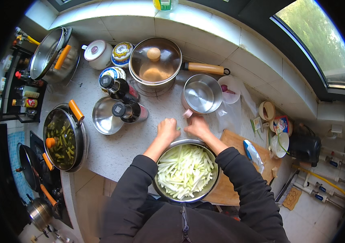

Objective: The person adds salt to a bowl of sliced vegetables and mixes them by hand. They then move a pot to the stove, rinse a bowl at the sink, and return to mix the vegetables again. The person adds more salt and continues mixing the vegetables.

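Observation:
A steel bowl (pixel 218 181) heaped with pale green vegetable strips (pixel 186 171) stands at the counter's front, close against my body. Beyond its rim, my left hand (pixel 168 130) is curled into a fist, with a small green piece (pixel 178 128) showing at its fingers. To its right, my right hand (pixel 198 126) has bent fingers beside the pink handle (pixel 188 113) of a steel pot (pixel 203 93); its fingertips are partly hidden, so I cannot tell whether it holds anything. The two hands are apart.
Two dark bottles (pixel 130 111) and an empty steel bowl (pixel 107 117) stand left. A lidded saucepan (pixel 155 65) is behind. A wooden cutting board (pixel 225 194) with a blue-white packet (pixel 254 155) lies right. A lidded pan (pixel 60 141) stands far left.

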{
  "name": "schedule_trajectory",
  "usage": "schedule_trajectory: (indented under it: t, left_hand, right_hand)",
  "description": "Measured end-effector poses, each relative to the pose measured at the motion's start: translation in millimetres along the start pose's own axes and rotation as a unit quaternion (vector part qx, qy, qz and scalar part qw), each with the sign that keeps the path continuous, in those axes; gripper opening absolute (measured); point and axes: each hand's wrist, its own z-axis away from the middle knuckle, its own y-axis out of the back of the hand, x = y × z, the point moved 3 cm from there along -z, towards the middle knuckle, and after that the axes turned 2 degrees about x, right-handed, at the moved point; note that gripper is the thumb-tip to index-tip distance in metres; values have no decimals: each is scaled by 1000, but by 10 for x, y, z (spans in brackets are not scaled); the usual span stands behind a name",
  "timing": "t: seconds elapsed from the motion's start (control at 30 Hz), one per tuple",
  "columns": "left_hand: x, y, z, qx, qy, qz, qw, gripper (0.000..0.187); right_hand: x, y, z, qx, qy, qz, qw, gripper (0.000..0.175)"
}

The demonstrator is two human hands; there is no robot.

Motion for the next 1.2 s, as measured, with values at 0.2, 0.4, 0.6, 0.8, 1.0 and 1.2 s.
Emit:
schedule_trajectory:
  t: [0.2, 0.4, 0.6, 0.8, 1.0, 1.2]
  left_hand:
    - [99, 663, 218, 102, -78, 109, 986, 18]
    - [445, 746, 1217, 19, -158, 173, 972, 18]
    - [251, 395, 2151, -29, -43, 222, 974, 109]
    - [263, 121, 2230, -101, -164, -18, 981, 141]
    - [344, 24, 1888, 18, -209, -103, 972, 120]
    - [445, 196, 1680, -2, -212, -76, 974, 89]
  right_hand:
    - [229, 583, 580, 93, -60, -262, 959, 23]
    - [15, 461, 1807, 66, 80, -269, 957, 16]
    - [24, 77, 2563, 141, 58, -219, 964, 77]
    - [-158, -344, 2489, 81, 93, 53, 991, 141]
    - [-130, -341, 2153, 171, 123, 76, 975, 124]
    - [-138, -122, 2057, 217, 133, 56, 965, 52]
